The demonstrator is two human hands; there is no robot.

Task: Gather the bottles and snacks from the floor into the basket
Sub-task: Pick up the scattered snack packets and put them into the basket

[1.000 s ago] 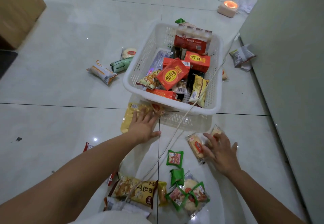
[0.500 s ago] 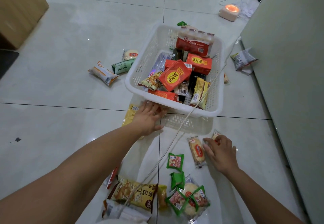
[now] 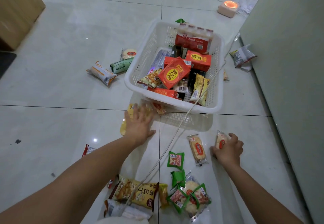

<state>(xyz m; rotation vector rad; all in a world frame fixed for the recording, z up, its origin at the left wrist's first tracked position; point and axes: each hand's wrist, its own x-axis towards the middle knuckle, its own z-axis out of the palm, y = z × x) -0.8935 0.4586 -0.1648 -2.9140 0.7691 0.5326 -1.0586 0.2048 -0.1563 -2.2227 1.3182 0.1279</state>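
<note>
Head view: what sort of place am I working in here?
Probably a room in a home or small office: glossy tiled floor, a cardboard box in the corner, and a small glowing device with cables beside a grey cabinet.

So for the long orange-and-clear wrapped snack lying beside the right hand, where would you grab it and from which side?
Pinch the long wrapped snack across its narrow width at mid-length, coming straight down from above. It lies flat on the floor, clear of the packets around it, with both long edges exposed. The right hand is closest but already holds a small packet.

Glossy tiled floor (image 3: 52, 83) — perforated white plastic basket (image 3: 138, 69).
</note>
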